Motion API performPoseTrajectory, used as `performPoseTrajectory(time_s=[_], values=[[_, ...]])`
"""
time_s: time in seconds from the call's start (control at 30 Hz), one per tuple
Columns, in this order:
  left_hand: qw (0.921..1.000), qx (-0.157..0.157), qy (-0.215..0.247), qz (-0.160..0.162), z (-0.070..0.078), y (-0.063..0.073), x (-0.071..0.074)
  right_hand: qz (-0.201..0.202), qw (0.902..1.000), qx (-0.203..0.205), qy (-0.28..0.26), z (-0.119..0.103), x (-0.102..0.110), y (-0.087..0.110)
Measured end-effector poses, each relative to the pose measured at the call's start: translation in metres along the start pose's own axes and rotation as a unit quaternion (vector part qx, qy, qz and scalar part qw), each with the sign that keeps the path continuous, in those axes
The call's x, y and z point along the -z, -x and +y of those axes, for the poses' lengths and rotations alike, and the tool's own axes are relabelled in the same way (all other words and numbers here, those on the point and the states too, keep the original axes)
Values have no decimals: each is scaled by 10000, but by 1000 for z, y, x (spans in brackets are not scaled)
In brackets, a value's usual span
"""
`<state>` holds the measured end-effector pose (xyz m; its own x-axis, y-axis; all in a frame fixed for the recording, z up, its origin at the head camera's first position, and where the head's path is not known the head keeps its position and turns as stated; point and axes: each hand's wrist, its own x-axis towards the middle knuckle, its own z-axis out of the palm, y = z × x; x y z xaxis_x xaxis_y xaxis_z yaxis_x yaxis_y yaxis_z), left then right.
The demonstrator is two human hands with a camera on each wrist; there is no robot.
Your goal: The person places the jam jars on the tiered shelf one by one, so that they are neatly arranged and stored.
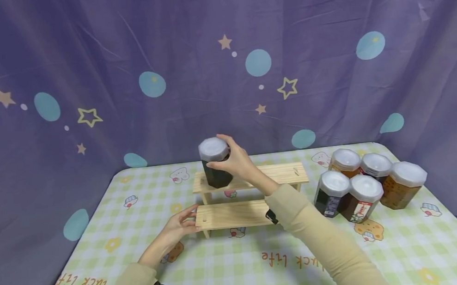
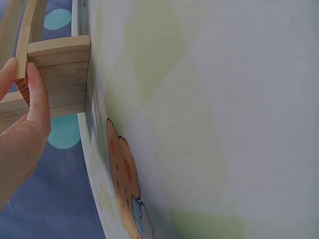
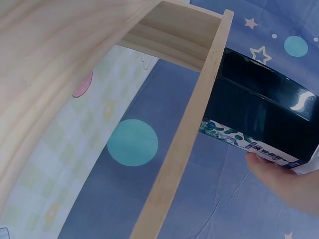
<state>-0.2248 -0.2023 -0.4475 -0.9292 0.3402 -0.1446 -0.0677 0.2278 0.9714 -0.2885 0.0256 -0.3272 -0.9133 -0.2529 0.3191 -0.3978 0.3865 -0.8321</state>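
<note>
A dark jar with a white lid [image 1: 213, 149] stands at the left part of the upper tier of a two-tier wooden rack [image 1: 232, 214]. My right hand [image 1: 236, 160] grips that jar near its lid, thumb on one side and fingers behind. In the right wrist view the dark jar [image 3: 259, 104] shows a printed label, its base at the upper board [image 3: 182, 129]. My left hand [image 1: 178, 224] pinches the left end of the lower board; in the left wrist view a thumb and finger [image 2: 37, 94] lie on either side of the board's end.
To the right of the rack several white-lidded jars [image 1: 367, 188] stand close together, some dark, some amber. A checked tablecloth [image 1: 225, 273] covers the table. Behind it hangs a purple curtain [image 1: 200, 34] with stars and dots.
</note>
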Motion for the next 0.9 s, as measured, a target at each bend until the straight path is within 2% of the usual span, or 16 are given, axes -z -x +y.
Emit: performPoseTrajectory(time_s=[0.5, 0.73, 0.9], values=[[10000, -17, 35, 11, 0, 0, 0, 3, 9985, 192, -518, 3, 5, 12], [10000, -3, -7, 39, 0, 0, 0, 268, 9976, 506, -388, 6, 16, 21], [10000, 39, 3, 54, -1, 0, 0, 285, 9978, 545, -248, 8, 25, 27]])
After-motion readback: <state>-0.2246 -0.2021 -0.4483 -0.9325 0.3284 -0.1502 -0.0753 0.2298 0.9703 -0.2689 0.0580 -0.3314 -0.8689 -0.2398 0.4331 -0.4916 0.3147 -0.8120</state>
